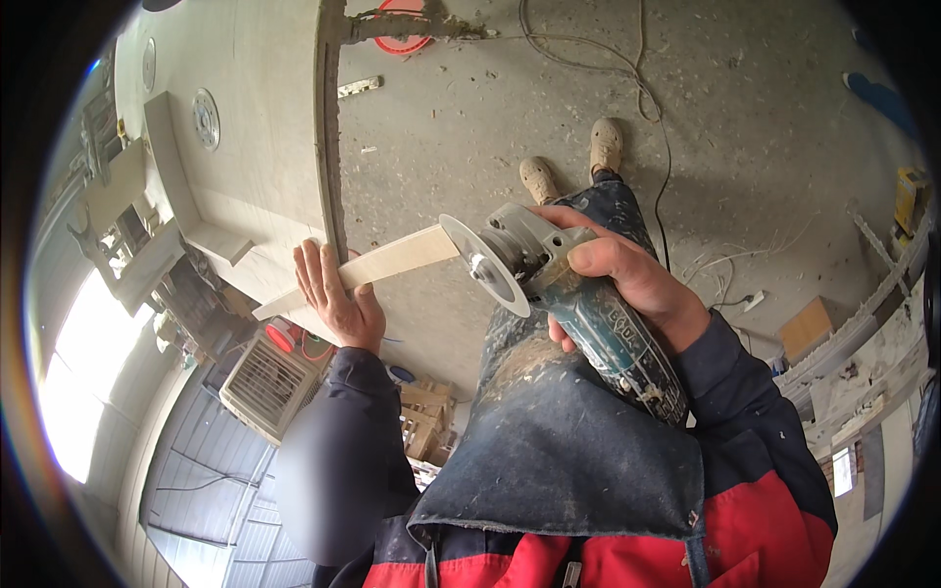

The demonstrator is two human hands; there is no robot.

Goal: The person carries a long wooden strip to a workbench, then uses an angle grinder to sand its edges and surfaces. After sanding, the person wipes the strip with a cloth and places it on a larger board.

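Note:
My right hand (637, 279) is wrapped round the body of a teal and grey angle grinder (613, 343), thumb on top near its metal head. A thin pale disc (487, 267) is fitted to the grinder and faces left. My left hand (336, 302) presses flat, fingers stretched out, on a long pale strip (400, 259) that looks like stone or tile. The strip lies over the table edge, one end sticking out towards the disc. That end overlaps the disc in view; whether they touch I cannot tell.
On the pale worktable (260, 176) to the left lie an L-shaped piece (176, 167) and a round metal disc (206, 120). A red round container (402, 27) stands beyond the table. Cables (642, 88) trail over the dusty floor, and a yellow box (910, 201) is at the far right.

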